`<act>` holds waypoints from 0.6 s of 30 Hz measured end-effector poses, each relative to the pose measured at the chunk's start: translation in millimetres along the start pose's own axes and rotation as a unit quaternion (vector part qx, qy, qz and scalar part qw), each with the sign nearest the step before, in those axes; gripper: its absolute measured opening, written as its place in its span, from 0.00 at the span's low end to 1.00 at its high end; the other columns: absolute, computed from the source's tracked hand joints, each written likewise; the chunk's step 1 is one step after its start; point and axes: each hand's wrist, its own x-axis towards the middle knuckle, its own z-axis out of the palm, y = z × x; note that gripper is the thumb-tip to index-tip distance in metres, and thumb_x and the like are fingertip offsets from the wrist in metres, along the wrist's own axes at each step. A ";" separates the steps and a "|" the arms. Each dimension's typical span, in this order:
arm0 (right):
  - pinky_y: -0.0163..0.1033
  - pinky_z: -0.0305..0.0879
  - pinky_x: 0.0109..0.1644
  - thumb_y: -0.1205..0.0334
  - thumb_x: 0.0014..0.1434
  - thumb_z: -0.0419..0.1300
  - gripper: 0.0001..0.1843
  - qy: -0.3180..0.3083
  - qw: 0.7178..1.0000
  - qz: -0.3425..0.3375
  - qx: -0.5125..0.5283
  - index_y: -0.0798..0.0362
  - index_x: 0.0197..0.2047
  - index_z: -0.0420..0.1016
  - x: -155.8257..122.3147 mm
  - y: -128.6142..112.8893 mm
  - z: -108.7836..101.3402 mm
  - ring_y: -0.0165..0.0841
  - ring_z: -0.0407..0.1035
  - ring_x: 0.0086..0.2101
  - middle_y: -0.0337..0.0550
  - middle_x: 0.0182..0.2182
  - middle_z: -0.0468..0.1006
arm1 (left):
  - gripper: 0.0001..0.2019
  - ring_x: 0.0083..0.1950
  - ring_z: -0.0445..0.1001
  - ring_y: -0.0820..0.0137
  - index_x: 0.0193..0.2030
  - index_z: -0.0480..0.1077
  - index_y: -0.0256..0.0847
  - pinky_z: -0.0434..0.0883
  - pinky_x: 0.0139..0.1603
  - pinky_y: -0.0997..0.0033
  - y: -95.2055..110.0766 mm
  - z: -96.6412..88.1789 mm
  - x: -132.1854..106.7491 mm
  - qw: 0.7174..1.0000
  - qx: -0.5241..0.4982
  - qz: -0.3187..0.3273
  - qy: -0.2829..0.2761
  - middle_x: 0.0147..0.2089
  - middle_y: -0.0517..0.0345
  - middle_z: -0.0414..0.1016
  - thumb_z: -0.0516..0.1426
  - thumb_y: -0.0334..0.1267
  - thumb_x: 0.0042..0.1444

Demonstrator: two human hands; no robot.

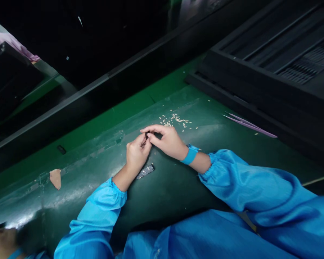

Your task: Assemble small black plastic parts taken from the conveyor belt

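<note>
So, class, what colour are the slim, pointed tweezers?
Mostly pinkish-purple; the slim, pointed tweezers show best in the head view.

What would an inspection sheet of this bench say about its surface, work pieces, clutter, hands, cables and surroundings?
Surface: dark green, shiny tabletop, scuffed in places.
Job's things: small black piece, details too small to tell; flat grey strip with light patches, like a circuit board, lying by the left wrist.
Clutter: tiny cream-coloured bits scattered; pointed tan scrap; small black oblong; slim pinkish-purple tweezers at right.
Grippers: bare left hand and bare right hand meet, fingers closed around the black piece.
Cables: nothing seen for certain; thin pale strip at right unclear.
Surroundings: large black slotted housing at right; another person's hand lower left.
</note>
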 end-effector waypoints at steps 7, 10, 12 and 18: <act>0.46 0.79 0.53 0.66 0.63 0.56 0.14 0.030 0.995 0.013 0.092 0.52 0.50 0.78 2.8 3.8 1.1 0.37 0.80 0.47 0.46 0.46 0.84 | 0.12 0.36 0.81 0.67 0.46 0.78 0.38 0.78 0.40 0.69 -5.9 0.3 5.6 0.981 -0.177 -0.074 -0.010 0.38 0.52 0.83 0.61 0.43 0.61; 0.45 0.80 0.49 0.63 0.64 0.57 0.12 0.053 0.995 0.020 0.086 0.53 0.48 0.78 4.0 3.1 -0.7 0.37 0.80 0.44 0.48 0.45 0.84 | 0.15 0.38 0.82 0.67 0.48 0.78 0.37 0.79 0.44 0.66 -10.8 0.8 8.5 0.966 -0.239 -0.093 -0.024 0.40 0.50 0.83 0.62 0.45 0.60; 0.46 0.79 0.51 0.63 0.63 0.59 0.12 0.046 0.997 0.000 0.058 0.53 0.48 0.79 3.2 1.8 -0.8 0.37 0.80 0.44 0.47 0.45 0.84 | 0.14 0.37 0.81 0.67 0.46 0.78 0.37 0.79 0.44 0.67 -12.2 0.2 9.1 0.969 -0.228 -0.086 -0.031 0.38 0.51 0.83 0.62 0.45 0.60; 0.42 0.77 0.48 0.67 0.60 0.59 0.12 -0.001 0.999 -0.005 0.032 0.52 0.47 0.80 1.9 3.2 1.1 0.34 0.79 0.41 0.43 0.42 0.85 | 0.11 0.36 0.79 0.68 0.41 0.78 0.38 0.75 0.39 0.71 -8.5 -4.0 8.1 0.984 -0.158 -0.059 -0.056 0.32 0.56 0.80 0.60 0.43 0.62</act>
